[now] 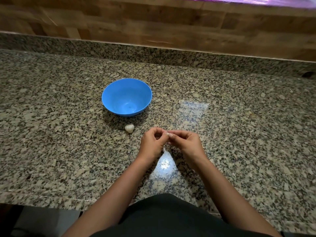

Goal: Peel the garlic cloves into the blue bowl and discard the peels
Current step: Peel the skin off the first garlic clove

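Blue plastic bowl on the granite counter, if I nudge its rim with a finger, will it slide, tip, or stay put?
The round blue plastic bowl looks empty and thin-walled, so it is probably light. The polished speckled granite counter shows glare, so the bowl would likely slide. Its base looks narrower than its rim, so pressing down on the rim might tip it.

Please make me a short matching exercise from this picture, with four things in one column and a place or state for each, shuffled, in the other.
Things:
1. blue bowl
2. garlic bulb
3. garlic clove
4. counter

Places or states:
A. pinched between the fingertips of the left hand and the right hand
B. speckled granite, bearing everything else
C. upright, nothing inside
D. lying on the stone just in front of the bowl, untouched

Pairs: 1-C, 2-D, 3-A, 4-B
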The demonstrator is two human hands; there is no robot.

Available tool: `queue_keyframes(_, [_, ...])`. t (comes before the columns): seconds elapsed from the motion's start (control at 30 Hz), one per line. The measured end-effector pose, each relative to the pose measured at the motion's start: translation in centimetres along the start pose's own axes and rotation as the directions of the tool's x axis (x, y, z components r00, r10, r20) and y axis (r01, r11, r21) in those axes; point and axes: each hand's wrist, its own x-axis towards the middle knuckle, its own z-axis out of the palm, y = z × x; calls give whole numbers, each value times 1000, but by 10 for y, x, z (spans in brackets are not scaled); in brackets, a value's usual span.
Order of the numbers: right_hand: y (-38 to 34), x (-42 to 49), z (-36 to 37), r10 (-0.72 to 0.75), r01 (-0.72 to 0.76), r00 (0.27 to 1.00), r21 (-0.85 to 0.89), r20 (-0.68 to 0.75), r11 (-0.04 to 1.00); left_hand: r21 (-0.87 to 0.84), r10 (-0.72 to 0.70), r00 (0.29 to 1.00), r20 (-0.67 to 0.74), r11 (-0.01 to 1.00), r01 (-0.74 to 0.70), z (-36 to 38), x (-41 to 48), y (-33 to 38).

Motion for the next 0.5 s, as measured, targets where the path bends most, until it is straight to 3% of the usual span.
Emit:
queue_keyframes(0.27, [-1, 0, -1, 47, -39, 998, 193, -36, 980, -49, 6, 1000, 6, 999, -6, 0, 1, -1])
queue_keyframes(0.37, [0, -2, -4, 6, -6, 1000, 49, -9, 999, -63, -18, 1000, 3, 998, 19, 0, 3, -1])
queue_keyframes(0.5, [-1, -2, -5, -42, 41, 999, -69, -16, 997, -233, -99, 992, 78, 966, 114, 0, 5, 0])
